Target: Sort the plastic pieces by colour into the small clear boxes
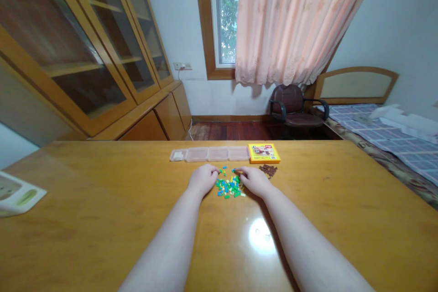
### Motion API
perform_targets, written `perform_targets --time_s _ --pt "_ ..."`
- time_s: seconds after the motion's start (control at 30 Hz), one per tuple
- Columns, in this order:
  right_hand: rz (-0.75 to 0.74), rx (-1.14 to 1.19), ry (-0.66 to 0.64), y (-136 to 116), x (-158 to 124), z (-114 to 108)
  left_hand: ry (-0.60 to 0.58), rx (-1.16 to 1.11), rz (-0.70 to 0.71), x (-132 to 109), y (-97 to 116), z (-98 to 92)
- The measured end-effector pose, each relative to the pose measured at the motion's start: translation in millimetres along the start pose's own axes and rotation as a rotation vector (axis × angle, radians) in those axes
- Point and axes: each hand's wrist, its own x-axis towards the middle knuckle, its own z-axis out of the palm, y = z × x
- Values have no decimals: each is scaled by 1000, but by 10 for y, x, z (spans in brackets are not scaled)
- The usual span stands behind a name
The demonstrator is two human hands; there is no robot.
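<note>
A loose pile of small toy building bricks (230, 187) in green, blue, yellow and white lies on the table between my two hands. My left hand (203, 178) rests at the pile's left edge, its fingers curled together beside a few bricks; anything between the fingertips is too small to make out. On the right, my right hand (255, 180) lies low over the table with forefinger and thumb apart. Its forefinger tip is at a blue and green brick (233, 170), just behind the main pile. A separate heap of brown bricks (268, 170) sits beyond my right hand.
Behind the pile stands a row of clear plastic trays (218, 153), with something white in the leftmost one. A yellow box (264, 153) adjoins the row's right end. A white plastic object (32, 198) is at the table's left edge. Beyond the table is an office chair (296, 105).
</note>
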Motion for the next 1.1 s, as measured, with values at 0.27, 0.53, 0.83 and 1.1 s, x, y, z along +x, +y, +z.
perform_targets --time_s 0.27,0.53,0.83,1.1 --pt "-1 2 -18 -21 -11 -25 -61 -50 93 -2 40 21" --pt "-11 -16 -33 -16 -3 -21 22 14 -56 8 -4 0" --pt "-30 7 -19 8 -4 -10 -35 -41 36 11 17 37" --pt "-31 29 -3 16 -1 -6 -99 -50 108 -12 63 27"
